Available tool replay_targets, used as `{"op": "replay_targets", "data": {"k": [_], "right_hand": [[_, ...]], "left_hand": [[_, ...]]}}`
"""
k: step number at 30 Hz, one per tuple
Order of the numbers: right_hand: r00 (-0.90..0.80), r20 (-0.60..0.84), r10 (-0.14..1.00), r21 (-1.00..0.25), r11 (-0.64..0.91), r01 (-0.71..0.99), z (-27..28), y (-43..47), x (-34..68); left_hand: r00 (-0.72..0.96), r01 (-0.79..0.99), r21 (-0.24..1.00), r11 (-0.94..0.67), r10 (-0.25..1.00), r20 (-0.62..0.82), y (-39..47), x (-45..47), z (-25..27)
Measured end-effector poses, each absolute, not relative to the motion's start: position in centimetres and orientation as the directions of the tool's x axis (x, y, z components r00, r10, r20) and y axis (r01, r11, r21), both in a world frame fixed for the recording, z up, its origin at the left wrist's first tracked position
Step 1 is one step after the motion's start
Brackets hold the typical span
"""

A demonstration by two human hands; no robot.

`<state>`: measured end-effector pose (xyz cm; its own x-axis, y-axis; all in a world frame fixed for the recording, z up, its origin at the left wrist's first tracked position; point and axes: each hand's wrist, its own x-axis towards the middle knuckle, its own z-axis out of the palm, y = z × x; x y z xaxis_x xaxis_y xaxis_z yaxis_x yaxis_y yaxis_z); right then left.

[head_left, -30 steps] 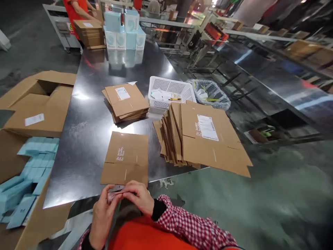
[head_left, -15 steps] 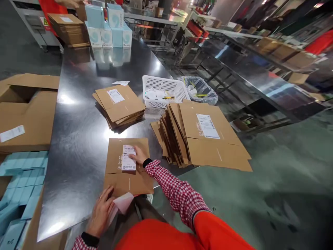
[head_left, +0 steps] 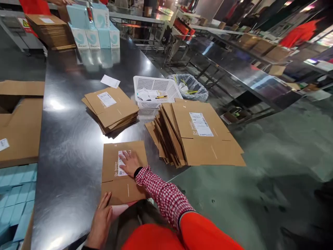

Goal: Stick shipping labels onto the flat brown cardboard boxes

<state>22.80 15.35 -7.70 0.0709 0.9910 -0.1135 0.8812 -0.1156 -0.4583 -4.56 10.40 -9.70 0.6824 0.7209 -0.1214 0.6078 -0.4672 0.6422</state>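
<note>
Right hand (head_left: 129,163) lies open on the label (head_left: 122,172), atop the flat carton (head_left: 118,191) on the table (head_left: 70,166). Left hand (head_left: 102,218) meets pale paper (head_left: 118,210); grip unconfirmed. Even, outward pressure should prevent creases.

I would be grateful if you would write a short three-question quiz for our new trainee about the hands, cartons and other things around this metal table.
1. Multiple choice: the right hand lies with its fingers spread over
A) the light-blue boxes
B) the printed label on the nearest flat carton
C) the wheeled cart
2. True or false: from the wearer's view, the white basket stands to the right of the loose white slip.
3. Fill in the blank: the hand at the near-left corner of the nearest flat carton is the person's ____ hand.

Key: 1. B; 2. True; 3. left hand.
</note>
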Motion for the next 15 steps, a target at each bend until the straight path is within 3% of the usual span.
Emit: {"op": "replay_targets", "data": {"k": [3, 6, 11, 15], "right_hand": [[0.527, -0.194, 0.828, -0.391, -0.558, 0.732, -7.3, 13.9, 27.2], [0.703, -0.242, 0.669, -0.412, -0.726, 0.550, -7.0, 11.0, 28.6], [0.657, -0.333, 0.676, -0.709, -0.639, 0.299, -6.4, 7.7, 23.9], [0.517, -0.179, 0.837, -0.928, -0.318, 0.195, -1.6, 7.2, 21.9]], "left_hand": [[0.632, 0.620, 0.688, -0.379, 0.760, -0.151, 10.9, -4.5, -9.4], [0.493, 0.660, 0.709, -0.250, 0.855, -0.157, 11.5, -4.8, -9.0], [0.400, 0.609, 0.792, -0.048, 0.881, -0.254, 12.7, -6.4, -8.1], [0.432, 0.603, 0.796, -0.063, 0.864, -0.259, 12.7, -8.0, -5.9]]}}
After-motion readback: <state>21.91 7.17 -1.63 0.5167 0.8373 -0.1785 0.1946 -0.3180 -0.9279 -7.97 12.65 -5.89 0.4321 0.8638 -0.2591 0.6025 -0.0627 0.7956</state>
